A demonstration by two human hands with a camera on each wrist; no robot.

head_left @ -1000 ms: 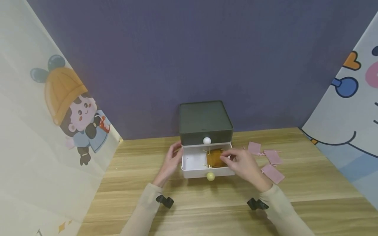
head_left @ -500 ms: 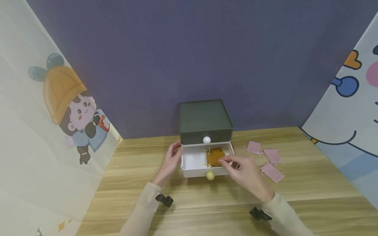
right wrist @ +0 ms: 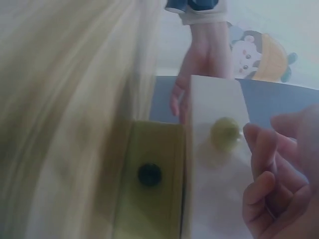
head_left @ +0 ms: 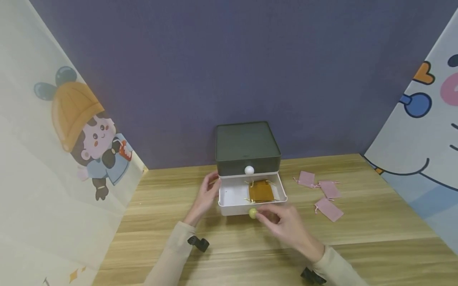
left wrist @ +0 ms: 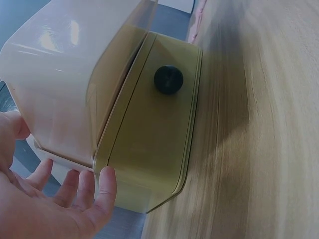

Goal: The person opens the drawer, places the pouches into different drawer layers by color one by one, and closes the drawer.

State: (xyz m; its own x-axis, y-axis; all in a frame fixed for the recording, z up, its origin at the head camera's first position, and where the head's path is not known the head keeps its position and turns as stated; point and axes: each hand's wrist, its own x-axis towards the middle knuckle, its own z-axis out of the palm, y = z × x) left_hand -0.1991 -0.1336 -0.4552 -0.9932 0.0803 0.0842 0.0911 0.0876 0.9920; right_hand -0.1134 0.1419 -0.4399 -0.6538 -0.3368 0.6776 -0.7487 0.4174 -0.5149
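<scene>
A stacked drawer unit (head_left: 247, 143) with a dark green top stands against the back panel. Its white drawer (head_left: 232, 194) is pulled out, and gold-brown drawstring pouches (head_left: 261, 191) lie flat in its right part. My left hand (head_left: 207, 192) rests at the unit's left side; the left wrist view shows its spread fingers at the rim. By the yellow-green knob (head_left: 252, 213) on the drawer's front is my right hand (head_left: 286, 226), thumb and index fingertips at the knob's right edge. In the right wrist view, its fingers (right wrist: 266, 149) are bent, not wrapped round the knob (right wrist: 226, 134).
Pink drawstring pouches (head_left: 329, 209) lie on the wooden table (head_left: 243, 254), right of the unit. The top drawer has a white knob (head_left: 249, 170). Below the white drawer, an olive drawer (left wrist: 144, 119) with a dark knob (left wrist: 168, 79) is closed.
My right hand has left the gold-brown pouches inside the drawer and come forward and down to the yellow-green knob. My left hand has stayed at the unit's side.
</scene>
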